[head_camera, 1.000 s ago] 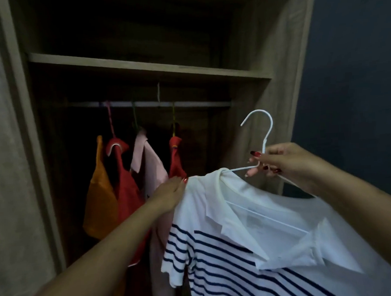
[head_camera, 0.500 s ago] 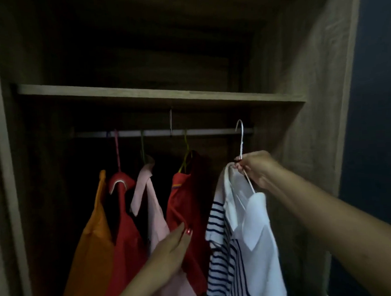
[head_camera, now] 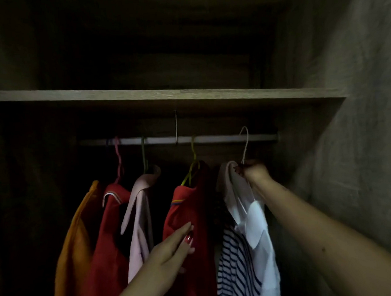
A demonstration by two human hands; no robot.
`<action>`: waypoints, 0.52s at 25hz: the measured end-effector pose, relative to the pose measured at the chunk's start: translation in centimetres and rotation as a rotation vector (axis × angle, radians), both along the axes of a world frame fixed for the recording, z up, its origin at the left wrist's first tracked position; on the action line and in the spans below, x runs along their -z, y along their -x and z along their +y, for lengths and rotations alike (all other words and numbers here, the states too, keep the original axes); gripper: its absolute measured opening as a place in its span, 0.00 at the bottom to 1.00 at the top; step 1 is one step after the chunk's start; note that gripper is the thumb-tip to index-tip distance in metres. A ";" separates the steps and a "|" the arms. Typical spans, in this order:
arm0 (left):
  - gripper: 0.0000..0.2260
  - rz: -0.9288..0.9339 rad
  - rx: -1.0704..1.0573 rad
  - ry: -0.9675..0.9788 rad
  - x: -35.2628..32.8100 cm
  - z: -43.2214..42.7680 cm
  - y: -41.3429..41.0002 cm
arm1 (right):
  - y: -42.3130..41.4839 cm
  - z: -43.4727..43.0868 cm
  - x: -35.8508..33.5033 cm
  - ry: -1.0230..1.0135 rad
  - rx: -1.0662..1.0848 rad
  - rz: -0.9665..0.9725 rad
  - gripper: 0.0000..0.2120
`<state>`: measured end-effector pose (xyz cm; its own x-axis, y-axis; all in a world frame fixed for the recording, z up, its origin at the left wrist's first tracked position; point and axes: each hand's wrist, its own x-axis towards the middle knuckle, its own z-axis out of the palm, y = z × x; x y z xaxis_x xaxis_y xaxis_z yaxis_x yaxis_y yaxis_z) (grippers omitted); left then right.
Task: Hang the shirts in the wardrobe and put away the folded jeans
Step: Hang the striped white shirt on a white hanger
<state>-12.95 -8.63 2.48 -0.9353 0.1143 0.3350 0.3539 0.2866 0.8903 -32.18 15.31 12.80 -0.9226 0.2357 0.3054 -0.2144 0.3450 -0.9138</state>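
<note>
A white shirt with navy stripes [head_camera: 245, 254] hangs from a white hanger [head_camera: 245, 145]. The hanger's hook reaches up over the metal rail [head_camera: 216, 138] near the rail's right end. My right hand [head_camera: 252, 171] is closed around the hanger's neck, just under the hook. My left hand [head_camera: 170, 251] lies flat with fingers apart against a red shirt [head_camera: 189, 218] hanging to the left of the striped one. Further left on the rail hang a pink shirt [head_camera: 139, 218], another red shirt [head_camera: 106, 238] and an orange garment [head_camera: 73, 249]. No jeans are in view.
A wooden shelf [head_camera: 164, 97] runs across just above the rail, dark space over it. The wardrobe's right side wall [head_camera: 352, 139] stands close to my right arm. A thin metal bracket [head_camera: 176, 126] holds the rail at its middle.
The striped shirt went from in front of the wardrobe up to the rail, and its hook now sits over the rail. My left hand let go of its shoulder and moved onto the red shirt.
</note>
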 end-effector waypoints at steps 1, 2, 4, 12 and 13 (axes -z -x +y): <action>0.17 0.003 0.004 0.006 0.1 0.2 0.0 | 0.5 0.0 0.0 -0.023 0.014 0.059 0.12; 0.17 0.008 0.005 0.005 0.1 0.4 0.0 | 1.1 -0.1 0.0 -0.047 0.024 0.108 0.12; 0.16 0.020 -0.006 -0.013 0.1 0.7 0.2 | 1.6 -0.2 0.3 -0.102 0.004 0.116 0.11; 0.17 0.071 -0.017 -0.086 1.0 2.9 -0.5 | -4.7 -0.6 4.7 -0.520 0.098 0.156 0.13; 0.20 0.078 -0.011 -0.077 1.1 3.0 -0.6 | -6.2 -0.5 6.2 -0.690 0.157 0.226 0.19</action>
<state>-12.38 -5.59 1.42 -0.9070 0.0753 0.4143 0.4203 0.2227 0.8796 -25.97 14.80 6.61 -0.7907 0.0458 0.6105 -0.2724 0.8668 -0.4178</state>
